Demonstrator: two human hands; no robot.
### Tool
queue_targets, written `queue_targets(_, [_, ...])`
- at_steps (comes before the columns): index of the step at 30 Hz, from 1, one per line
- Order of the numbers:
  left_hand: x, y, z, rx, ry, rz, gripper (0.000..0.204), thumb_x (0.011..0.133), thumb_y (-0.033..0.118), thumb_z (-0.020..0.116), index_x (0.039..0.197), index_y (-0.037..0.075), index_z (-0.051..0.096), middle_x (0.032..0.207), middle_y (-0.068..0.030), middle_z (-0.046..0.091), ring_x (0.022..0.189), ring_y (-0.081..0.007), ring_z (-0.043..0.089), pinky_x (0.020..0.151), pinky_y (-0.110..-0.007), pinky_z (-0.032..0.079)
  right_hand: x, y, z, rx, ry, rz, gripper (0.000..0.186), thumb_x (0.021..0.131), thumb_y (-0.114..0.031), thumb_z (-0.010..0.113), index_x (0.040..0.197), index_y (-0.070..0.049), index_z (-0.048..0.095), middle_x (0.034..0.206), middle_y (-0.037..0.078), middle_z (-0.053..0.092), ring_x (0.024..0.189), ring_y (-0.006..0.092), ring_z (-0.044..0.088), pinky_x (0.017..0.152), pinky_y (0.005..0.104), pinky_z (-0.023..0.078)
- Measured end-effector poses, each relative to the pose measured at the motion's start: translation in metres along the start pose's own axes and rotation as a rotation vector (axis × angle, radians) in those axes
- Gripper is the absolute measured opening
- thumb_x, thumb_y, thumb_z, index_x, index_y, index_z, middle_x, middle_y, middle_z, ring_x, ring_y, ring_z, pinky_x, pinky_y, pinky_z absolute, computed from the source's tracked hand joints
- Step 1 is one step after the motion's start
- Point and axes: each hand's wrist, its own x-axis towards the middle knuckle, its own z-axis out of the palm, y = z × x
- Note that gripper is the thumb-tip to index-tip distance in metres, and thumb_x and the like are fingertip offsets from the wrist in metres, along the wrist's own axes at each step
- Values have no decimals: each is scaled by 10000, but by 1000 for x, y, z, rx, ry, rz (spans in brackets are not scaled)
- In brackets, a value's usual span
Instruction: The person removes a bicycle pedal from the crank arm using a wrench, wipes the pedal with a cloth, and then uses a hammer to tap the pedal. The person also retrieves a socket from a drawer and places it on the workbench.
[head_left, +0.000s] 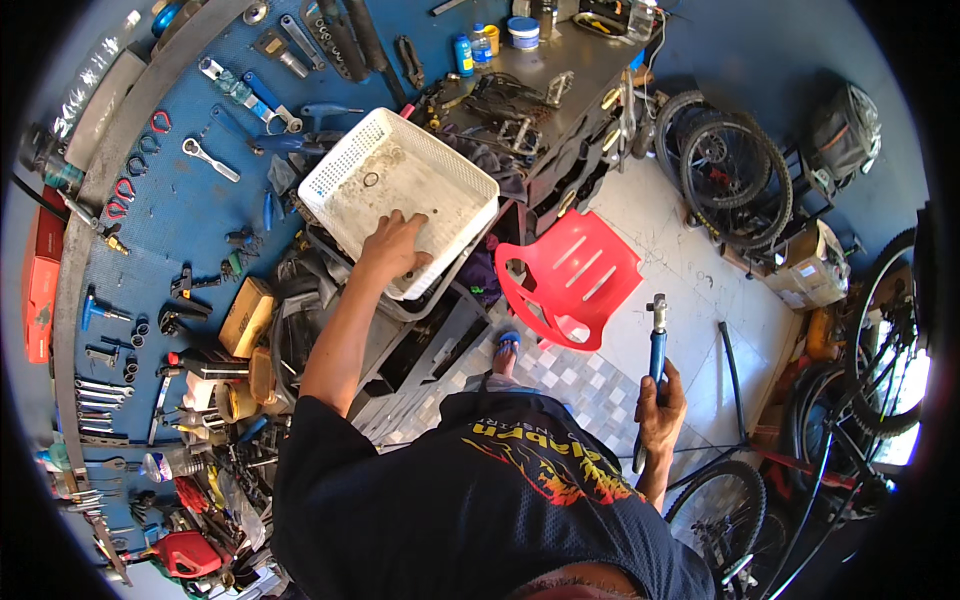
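Observation:
My left hand (393, 250) reaches forward and rests on the near rim of a white perforated plastic basket (345, 165), fingers over its edge; a small ring and specks lie in the basket. My right hand (660, 405) hangs at my side, wrapped around a blue bicycle hand pump (655, 350) held upright, its grey head on top. The basket sits above a dark metal rack (420, 340) in front of me.
A blue tool wall (170, 200) with wrenches and pliers runs along the left. A cluttered workbench (540, 90) stands behind the basket. A red plastic chair (570, 275) is on the tiled floor. Bicycle wheels (735, 175) and a bike (840, 440) are at right.

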Motion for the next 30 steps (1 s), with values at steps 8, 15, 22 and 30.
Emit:
queue_targets(8, [-1,-9,20,83,-54,-88,354,864,232,725,1122,-5,672,1087,-271,715,1058,-396,705,883,-485,559,-23,41,-58,-17,57,39,454,997,-273,700,1376,-45,599,604,-21,507,508,63,477,457,288,365])
queue_targets(15, [16,-10,4,-68,125,-143,198,765,74,731,901,-70,734,977,-256,753,835,-359,760,677,-448,592,-51,68,-106,-35,97,-5,434,979,-265,711,1335,-35,619,615,-8,508,541,83,481,496,309,384])
queue_targets(22, [15,-7,7,-19,-214,-373,508,755,94,834,1196,-101,675,1092,-275,734,851,-379,757,665,-467,610,-74,84,-147,66,203,13,443,1009,-259,689,1371,-24,589,630,-15,536,506,61,491,456,271,378])
queue_targets(30, [30,-4,21,-285,-19,-349,598,805,182,794,1291,-103,593,1143,-285,706,875,-367,755,605,-407,628,-82,95,-162,131,248,39,485,1018,-272,677,1415,-18,561,626,-14,546,488,64,504,434,258,384])
